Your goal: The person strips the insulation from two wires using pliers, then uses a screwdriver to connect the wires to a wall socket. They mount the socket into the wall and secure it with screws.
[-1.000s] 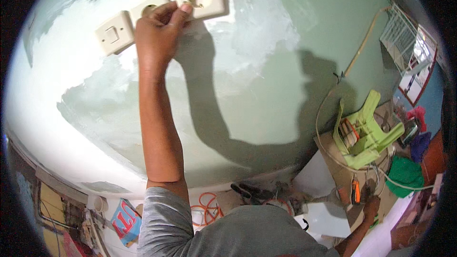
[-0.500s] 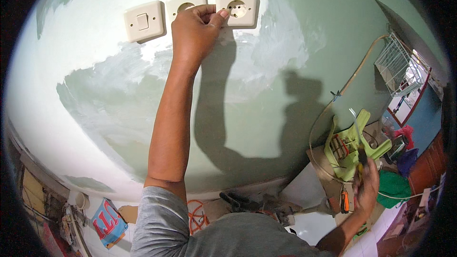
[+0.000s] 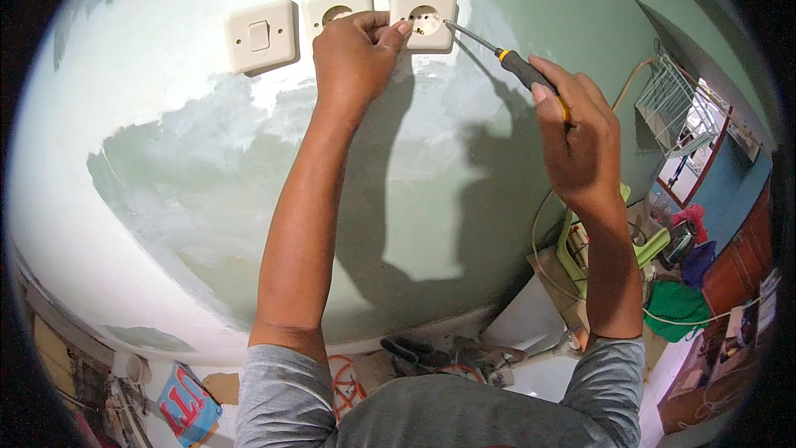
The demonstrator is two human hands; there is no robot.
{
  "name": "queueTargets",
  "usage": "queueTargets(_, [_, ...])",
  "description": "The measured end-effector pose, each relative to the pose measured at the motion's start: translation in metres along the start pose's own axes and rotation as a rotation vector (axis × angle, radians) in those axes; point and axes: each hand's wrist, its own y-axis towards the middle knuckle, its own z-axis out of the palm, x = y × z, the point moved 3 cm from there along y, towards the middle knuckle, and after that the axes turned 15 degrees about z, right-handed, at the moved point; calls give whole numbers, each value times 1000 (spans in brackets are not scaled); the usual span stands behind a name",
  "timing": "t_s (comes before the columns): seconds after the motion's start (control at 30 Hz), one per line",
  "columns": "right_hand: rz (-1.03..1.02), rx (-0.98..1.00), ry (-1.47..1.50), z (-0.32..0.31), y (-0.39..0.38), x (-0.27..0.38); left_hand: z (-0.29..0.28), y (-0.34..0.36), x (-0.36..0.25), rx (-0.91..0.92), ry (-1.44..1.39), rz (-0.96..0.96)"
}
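Observation:
On the partly white-patched green wall, my left hand pinches the left edge of a cream wall socket, thumb on its front. My right hand grips the handle of a screwdriver, black with yellow bands. Its thin shaft slants up and left, and the tip meets the screw hole on the socket's right side. Whether a screw sits there is too small to tell. A second socket lies just left of the first, partly behind my left hand. Farther left is a tilted cream light switch.
A light green upturned plastic stool stands at the lower right, near a green cloth bundle. A cable runs down the wall beside a white wire rack. Lower left lies a blue bag.
My right hand has risen from beside the green stool, bringing the screwdriver up to the right side of the socket. My left hand keeps its hold on the socket's edge.

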Motion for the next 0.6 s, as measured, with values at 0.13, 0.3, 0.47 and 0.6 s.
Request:
queueTargets(0.13, [8, -14, -31, 9, 3, 0, -1, -1, 6, -4, -9, -15])
queueTargets(0.3, [12, -6, -130, 4, 1, 5, -1, -2, 3, 4, -29, -59])
queueTargets(0.47, [-58, -79, -122, -1, 5, 6, -4, -3, 0, 9, -12, -33])
queueTargets(0.6, [-76, -98, -101, -6, 7, 12, -3, -4, 6, 11, -21, -25])
